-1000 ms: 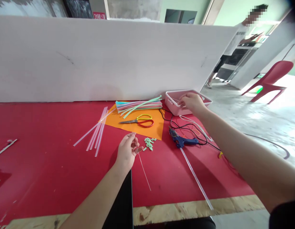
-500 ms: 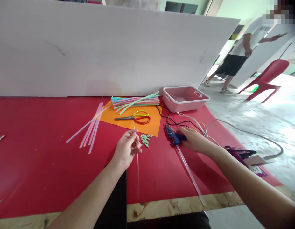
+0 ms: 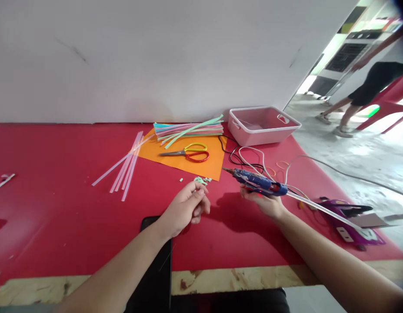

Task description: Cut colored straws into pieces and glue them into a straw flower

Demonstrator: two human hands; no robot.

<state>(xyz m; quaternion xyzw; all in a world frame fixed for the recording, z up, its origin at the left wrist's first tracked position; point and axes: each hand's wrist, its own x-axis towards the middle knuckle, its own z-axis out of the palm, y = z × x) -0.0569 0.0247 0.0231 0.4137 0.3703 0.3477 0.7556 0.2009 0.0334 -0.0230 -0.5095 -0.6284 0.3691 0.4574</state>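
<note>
My right hand [image 3: 264, 203] is closed around the handle of a blue glue gun [image 3: 258, 181], lifted off the table with its nozzle to the left. A long clear glue stick [image 3: 318, 206] sticks out of the gun's back. My left hand [image 3: 190, 206] hovers over the table with curled fingers, thumb near the forefinger; what they hold, if anything, is too small to make out. Just beyond these fingertips lie small green cut pieces [image 3: 201, 180], partly hidden by the hand. Scissors [image 3: 184, 153] with yellow and red handles rest on an orange sheet [image 3: 214, 167].
Colored strips [image 3: 188, 131] lie at the back beside a pink basket [image 3: 263, 135]. Clear glue sticks [image 3: 128, 167] lie to the left. Cords [image 3: 253, 163] run past a purple power strip [image 3: 348, 228] on the right. A black flat object [image 3: 152, 261] is under my left forearm. A person [image 3: 367, 87] stands beyond.
My right hand has raised the glue gun and turned it sideways, its glue stick swinging right. My left hand has moved slightly right and down; the thin wire it held upright no longer shows clearly.
</note>
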